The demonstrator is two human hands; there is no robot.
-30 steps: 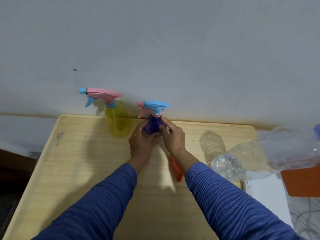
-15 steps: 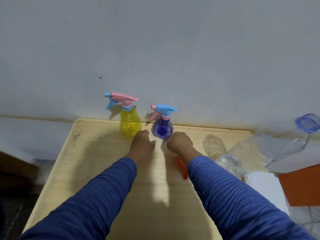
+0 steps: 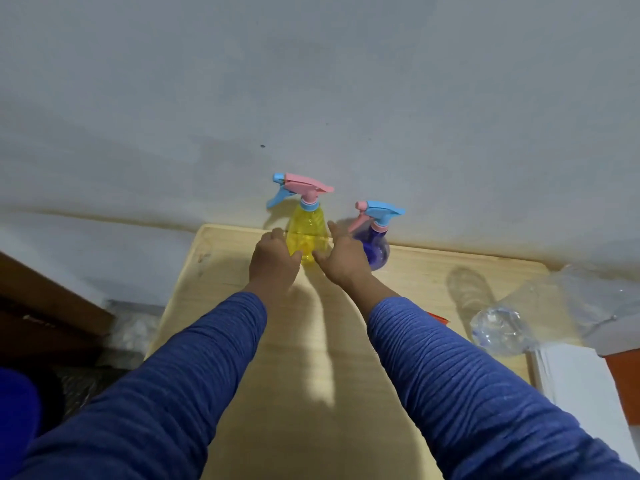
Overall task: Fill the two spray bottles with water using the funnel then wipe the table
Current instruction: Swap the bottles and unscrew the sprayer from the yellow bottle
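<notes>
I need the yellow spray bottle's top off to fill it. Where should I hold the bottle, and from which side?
Hold the yellow spray bottle round its wide lower body, coming from the near side, one hand on each flank, as the left hand and right hand already frame it. It stands upright near the wall, so there is little room behind it, and the purple spray bottle crowds its right.

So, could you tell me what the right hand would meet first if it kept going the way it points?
Probably the yellow bottle: the right hand reaches forward at its right side, though contact is unclear.
</notes>
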